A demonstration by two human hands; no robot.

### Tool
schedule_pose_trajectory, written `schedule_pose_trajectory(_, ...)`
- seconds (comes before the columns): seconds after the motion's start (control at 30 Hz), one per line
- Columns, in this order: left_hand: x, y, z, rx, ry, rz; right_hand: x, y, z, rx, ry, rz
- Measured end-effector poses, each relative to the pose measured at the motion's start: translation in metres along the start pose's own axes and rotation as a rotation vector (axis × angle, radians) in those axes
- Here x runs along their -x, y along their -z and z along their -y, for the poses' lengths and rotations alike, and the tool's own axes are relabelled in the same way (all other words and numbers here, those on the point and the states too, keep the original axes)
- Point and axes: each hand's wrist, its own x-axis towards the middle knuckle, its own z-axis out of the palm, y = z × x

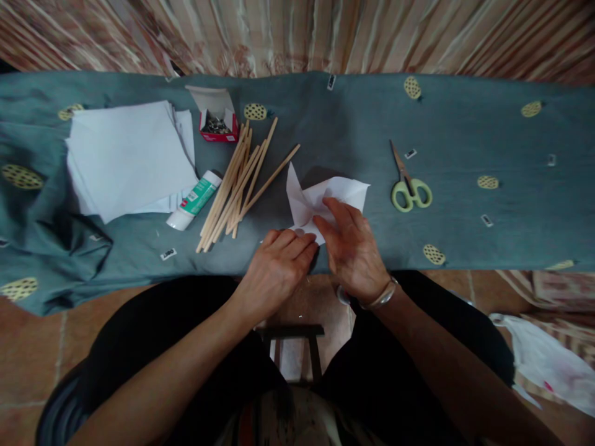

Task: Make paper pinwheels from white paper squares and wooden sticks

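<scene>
A white paper pinwheel [346, 189] with raised, folded points lies at the table's near edge. My left hand [283, 263] is closed over its lower left part, the fingers curled onto the paper. From the right, my right hand [351, 248] touches the pinwheel, thumb and forefinger pressing near its centre. Whether anything small sits under those fingertips is hidden. Just left of the paper lies a loose bundle of thin wooden sticks [237, 186]. Green-handled scissors [409, 186] rest on the cloth to the right, blades pointing away.
A stack of white paper [130, 158] lies at the left. Beside it are a glue stick [194, 200] and an open red box [218, 127] of small metal pieces. A green cloth [465, 136] with pineapple prints covers the table. A pleated curtain [297, 37] hangs behind it.
</scene>
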Motion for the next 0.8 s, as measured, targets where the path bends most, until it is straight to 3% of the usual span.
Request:
schedule_pose_trajectory(0.3, -0.003, 0.001, -0.002, -0.033, -0.001, -0.016, 0.002, -0.011, -0.005, 0.181, 0.112, -0.136)
schedule_pose_trajectory(0.53, -0.005, 0.001, -0.001, -0.023, 0.019, -0.004, 0.01, -0.025, -0.002, 0.211, 0.083, -0.131)
schedule_pose_trajectory(0.67, -0.005, 0.0, 0.0, -0.028, 0.021, -0.013, 0.011, -0.022, -0.003, 0.156, 0.083, -0.15)
schedule_pose_trajectory(0.8, -0.005, 0.001, 0.002, -0.027, 0.002, -0.043, 0.007, -0.002, -0.009, -0.072, 0.078, -0.159)
